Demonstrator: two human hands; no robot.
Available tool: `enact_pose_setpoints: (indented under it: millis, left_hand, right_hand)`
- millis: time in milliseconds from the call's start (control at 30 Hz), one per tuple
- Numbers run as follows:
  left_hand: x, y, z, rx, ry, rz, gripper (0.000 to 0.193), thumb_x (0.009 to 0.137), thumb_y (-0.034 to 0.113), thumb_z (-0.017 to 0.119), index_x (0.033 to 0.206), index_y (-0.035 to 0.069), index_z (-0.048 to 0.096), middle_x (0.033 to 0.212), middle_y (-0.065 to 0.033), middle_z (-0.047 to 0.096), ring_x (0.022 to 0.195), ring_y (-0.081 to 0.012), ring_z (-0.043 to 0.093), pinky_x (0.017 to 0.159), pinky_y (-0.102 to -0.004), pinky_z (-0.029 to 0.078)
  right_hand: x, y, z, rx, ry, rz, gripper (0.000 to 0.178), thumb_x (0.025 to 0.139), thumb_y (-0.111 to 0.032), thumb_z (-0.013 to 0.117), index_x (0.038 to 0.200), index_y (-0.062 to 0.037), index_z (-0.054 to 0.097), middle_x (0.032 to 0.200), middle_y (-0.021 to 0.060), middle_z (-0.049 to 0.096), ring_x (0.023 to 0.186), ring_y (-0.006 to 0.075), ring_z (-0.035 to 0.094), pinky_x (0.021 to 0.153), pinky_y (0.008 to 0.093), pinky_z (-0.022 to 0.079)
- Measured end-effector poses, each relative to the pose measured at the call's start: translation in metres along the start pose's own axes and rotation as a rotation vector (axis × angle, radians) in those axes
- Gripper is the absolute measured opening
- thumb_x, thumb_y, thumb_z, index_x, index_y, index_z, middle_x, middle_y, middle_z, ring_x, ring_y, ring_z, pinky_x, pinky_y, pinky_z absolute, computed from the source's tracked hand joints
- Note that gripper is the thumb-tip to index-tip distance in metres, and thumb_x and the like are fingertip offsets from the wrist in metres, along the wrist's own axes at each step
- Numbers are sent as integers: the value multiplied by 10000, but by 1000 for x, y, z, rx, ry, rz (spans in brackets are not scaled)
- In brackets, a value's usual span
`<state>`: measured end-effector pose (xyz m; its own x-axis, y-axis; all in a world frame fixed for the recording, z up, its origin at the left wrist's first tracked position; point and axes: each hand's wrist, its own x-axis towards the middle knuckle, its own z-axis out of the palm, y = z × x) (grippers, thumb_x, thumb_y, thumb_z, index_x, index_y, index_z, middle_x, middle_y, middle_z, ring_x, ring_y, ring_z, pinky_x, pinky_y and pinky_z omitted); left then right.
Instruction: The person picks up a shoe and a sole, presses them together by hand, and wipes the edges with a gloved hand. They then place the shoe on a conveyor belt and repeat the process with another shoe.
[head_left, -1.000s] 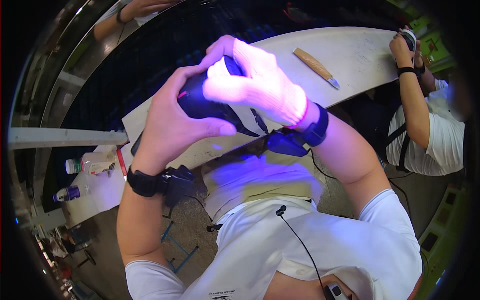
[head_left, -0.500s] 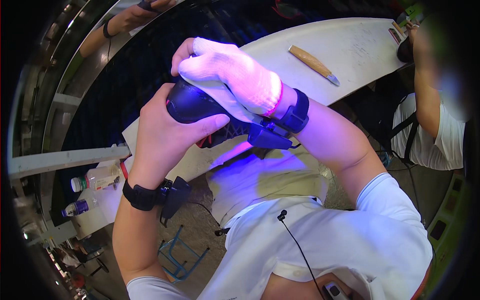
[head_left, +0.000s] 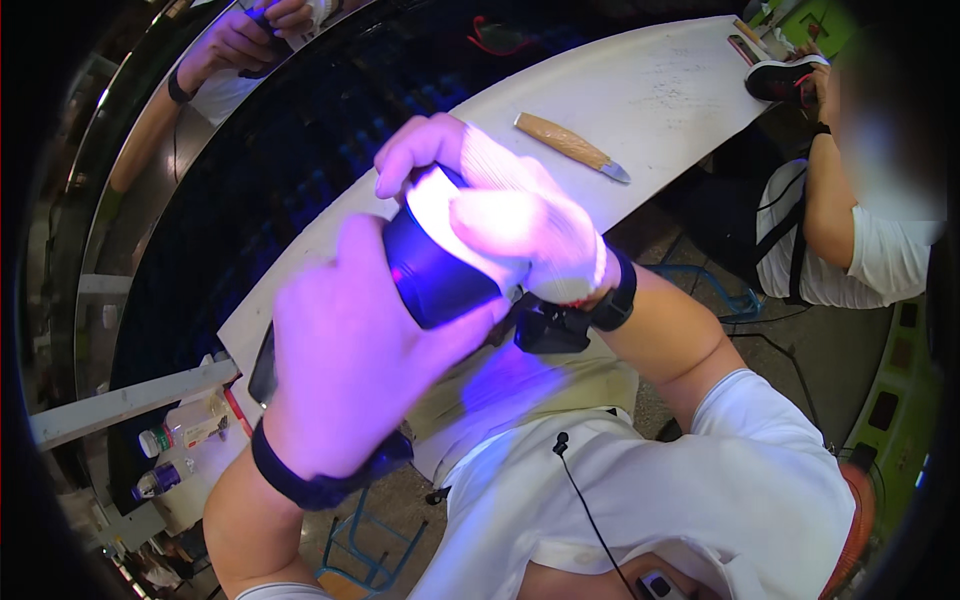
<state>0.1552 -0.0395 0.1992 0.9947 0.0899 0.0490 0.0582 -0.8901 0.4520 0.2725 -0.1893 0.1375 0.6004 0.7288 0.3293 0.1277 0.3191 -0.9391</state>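
Note:
A black shoe (head_left: 432, 272) with a pale sole is between my hands, over the near side of the white bench, in bright violet light. My bare left hand (head_left: 345, 345) is wrapped round the black upper, slightly blurred. On the other side my right hand (head_left: 525, 215), in a white knit glove with bare fingertips showing, grips the shoe with its thumb lying across the pale sole. The rest of the shoe is hidden behind my hands. Beyond my right hand, a knife (head_left: 565, 140) with a wooden handle and short blade lies on the bench.
The white bench (head_left: 660, 90) curves away to the far right, where another person's hand (head_left: 822, 90) holds a black shoe (head_left: 780, 80). A metal bar (head_left: 130, 405) and two plastic bottles (head_left: 195, 425) are at the left. A blue-framed stool (head_left: 370, 545) stands below.
The shoe has turned, so its pale sole now shows under my right thumb. Both hands have come lower and nearer with it. At the far right the other person's shoe has come into fuller view.

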Motion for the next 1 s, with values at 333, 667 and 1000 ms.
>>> enact_pose_setpoints:
  millis: [333, 667, 1000]
  left_hand:
    - [-42, 22, 38, 293, 138, 572, 374, 817, 146, 702, 1089, -94, 613, 830, -106, 661, 596, -177, 665, 438, -286, 481]
    - [-73, -35, -27, 74, -80, 464, 1015, 573, 478, 965, 1410, 50, 583, 1496, -302, 490, 1373, -463, 521, 1091, -494, 495]
    - [-181, -72, 66, -940, 247, -526, 844, 699, 204, 948, 1383, 52, 477, 1592, -236, 413, 1389, -296, 513, 1184, -426, 414]
  right_hand:
    - [-82, -25, -3, -233, -64, -203, 635, 1052, -532, 510, 1391, -3, 607, 1360, 184, 662, 1433, 372, 516, 1220, 531, 339]
    - [-116, -6, 35, -473, -120, -250, 839, 891, -424, 769, 1522, 46, 478, 1586, 283, 478, 1443, 459, 493, 1149, 491, 446]
    - [-97, 69, 40, -829, -134, 5, 704, 815, -506, 797, 1253, 37, 700, 1263, 255, 684, 1175, 412, 629, 1012, 479, 514]
